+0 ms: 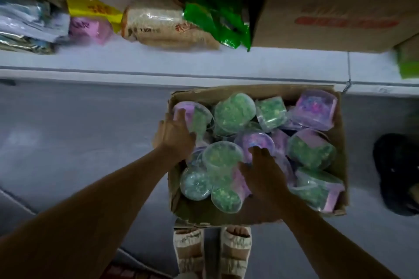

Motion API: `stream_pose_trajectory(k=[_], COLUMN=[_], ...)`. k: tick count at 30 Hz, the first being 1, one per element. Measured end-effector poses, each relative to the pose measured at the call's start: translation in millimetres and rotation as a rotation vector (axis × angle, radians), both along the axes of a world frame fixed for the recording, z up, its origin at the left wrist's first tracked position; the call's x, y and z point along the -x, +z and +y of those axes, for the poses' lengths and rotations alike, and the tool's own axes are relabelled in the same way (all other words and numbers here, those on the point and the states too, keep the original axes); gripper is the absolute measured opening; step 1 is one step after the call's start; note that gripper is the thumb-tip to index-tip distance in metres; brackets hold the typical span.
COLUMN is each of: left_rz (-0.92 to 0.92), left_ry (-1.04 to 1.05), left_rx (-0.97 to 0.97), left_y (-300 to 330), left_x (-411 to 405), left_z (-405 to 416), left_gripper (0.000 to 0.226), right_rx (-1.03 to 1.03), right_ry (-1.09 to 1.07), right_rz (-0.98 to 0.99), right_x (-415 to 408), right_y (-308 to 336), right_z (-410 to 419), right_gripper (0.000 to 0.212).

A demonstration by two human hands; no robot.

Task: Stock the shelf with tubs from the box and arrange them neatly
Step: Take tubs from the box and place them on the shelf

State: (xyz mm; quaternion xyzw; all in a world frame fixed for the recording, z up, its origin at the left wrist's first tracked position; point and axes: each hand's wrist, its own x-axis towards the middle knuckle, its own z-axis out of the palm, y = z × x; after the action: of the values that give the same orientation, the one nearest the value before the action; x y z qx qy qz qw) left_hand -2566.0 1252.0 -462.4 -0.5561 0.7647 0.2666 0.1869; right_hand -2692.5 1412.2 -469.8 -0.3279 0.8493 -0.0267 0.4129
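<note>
An open cardboard box (267, 92) on the floor, just near of a white shelf (158, 61), is full of jumbled clear tubs (234, 112) with green and purple contents. The left hand (175, 135) curls its fingers over a tub (193, 113) at the box's far left corner. The right hand (263, 170) lies on another tub (223, 157) mid-box, its grasp unclear.

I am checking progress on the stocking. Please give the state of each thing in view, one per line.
box: open, on the floor, full of tubs
tubs: lids on, jumbled, many on their sides
left hand: on a tub at the box's left edge
right hand: on the tubs mid-box
shelf: front strip bare, bags behind
</note>
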Motion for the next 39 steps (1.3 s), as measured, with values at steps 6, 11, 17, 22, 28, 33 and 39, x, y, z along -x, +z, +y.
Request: stream_pose_trajectory(k=[6,11,17,22,28,33,39], left_rz=[0.067,0.066,0.211,0.277,0.442,0.266,0.220], left_ry=[-0.032,0.022,0.171,0.389,0.500,0.521,0.450], left_rx=[0.051,0.085,0.116,0.052,0.120,-0.187,-0.257], left_y=[-60,-68,-56,-45,-44,-56,-55], left_x=[24,20,8,13,14,4,10], left_z=[-30,-26,-10,-6,9,9,13], left_gripper=[0.064,0.046,0.043,0.031,0.038,0.056,0.064], right_rx=[-0.079,-0.058,0.063,0.251,0.321,0.268,0.299], right_ry=[-0.312,-0.488,-0.711,-0.813,-0.909,-0.742,-0.917], right_rz=[-0.055,-0.091,-0.294,-0.250,-0.149,-0.086,-0.424], right_x=[-8,-6,-7,8,23,27,34], right_y=[-58,-77,-62,-41,-39,-48,-60], right_z=[-12,-16,-12,-1,-3,-5,-19], right_gripper=[0.058,0.046,0.015,0.017,0.049,0.038,0.037])
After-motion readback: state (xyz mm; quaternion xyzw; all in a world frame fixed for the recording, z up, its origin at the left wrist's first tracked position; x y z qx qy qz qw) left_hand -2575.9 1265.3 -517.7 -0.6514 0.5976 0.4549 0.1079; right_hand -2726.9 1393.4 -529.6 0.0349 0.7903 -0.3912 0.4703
